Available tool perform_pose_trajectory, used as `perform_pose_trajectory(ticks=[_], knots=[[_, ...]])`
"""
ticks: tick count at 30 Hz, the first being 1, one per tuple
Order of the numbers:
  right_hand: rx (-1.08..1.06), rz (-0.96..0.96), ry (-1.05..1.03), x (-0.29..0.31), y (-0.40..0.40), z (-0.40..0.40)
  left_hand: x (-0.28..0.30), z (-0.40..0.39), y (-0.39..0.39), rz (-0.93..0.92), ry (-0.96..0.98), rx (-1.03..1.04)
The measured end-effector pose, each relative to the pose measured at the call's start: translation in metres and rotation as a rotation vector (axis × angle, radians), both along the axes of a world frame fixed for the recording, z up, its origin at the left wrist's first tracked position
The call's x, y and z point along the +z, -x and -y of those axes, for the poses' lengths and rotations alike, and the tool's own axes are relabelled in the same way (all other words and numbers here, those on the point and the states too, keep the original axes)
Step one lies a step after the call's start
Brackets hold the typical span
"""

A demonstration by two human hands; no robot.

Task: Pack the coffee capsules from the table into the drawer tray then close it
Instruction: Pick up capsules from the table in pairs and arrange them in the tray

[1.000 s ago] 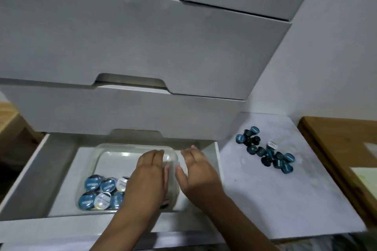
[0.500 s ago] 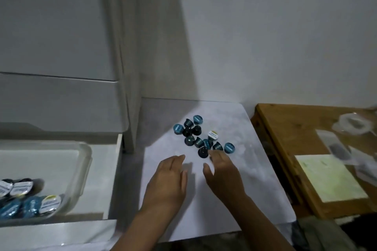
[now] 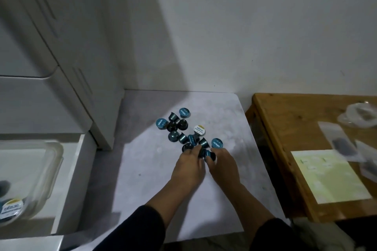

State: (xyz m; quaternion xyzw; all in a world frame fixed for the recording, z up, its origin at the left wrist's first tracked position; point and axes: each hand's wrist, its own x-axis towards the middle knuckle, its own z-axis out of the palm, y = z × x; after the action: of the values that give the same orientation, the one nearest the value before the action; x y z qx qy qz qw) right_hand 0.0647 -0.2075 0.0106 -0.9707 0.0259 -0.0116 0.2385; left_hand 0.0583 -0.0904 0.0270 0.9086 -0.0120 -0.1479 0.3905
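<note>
The coffee capsules (image 3: 183, 130) lie in a pile on the white table (image 3: 155, 171), right of the drawer tray (image 3: 55, 155). Both the left hand (image 3: 188, 167) and the right hand (image 3: 222, 164) pinch capsules at the near edge. They look small, light and hard, so grab them by their round sides.

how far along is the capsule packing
Partly done: a few capsules already lie in the clear tray. In hand: left hand and right hand gather capsules at the pile. Left: most of the pile, and the open drawer.

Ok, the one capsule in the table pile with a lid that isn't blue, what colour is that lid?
White, with dark print and a yellowish edge: the odd capsule, head view.
</note>
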Motion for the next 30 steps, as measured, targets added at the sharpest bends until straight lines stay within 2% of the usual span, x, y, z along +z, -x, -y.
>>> perform_pose_trajectory(ticks=[9, 15, 18, 23, 30], knots=[[-0.119, -0.058, -0.049, -0.007, -0.003, 0.015, -0.011, 0.013, -0.019, -0.006, 0.003, 0.019], [-0.203, -0.099, -0.143, -0.014, 0.001, 0.024, -0.013, 0.017, -0.018, -0.012, 0.097, 0.124], [-0.249, -0.130, -0.248, -0.013, 0.001, 0.027, -0.016, 0.017, -0.017, -0.042, 0.179, 0.216], [-0.384, -0.202, -0.548, -0.017, -0.001, 0.032, -0.024, 0.016, -0.015, -0.072, 0.280, 0.348], [-0.451, -0.290, -0.806, -0.018, -0.001, 0.033, -0.021, 0.012, -0.013, -0.102, 0.391, 0.505]])
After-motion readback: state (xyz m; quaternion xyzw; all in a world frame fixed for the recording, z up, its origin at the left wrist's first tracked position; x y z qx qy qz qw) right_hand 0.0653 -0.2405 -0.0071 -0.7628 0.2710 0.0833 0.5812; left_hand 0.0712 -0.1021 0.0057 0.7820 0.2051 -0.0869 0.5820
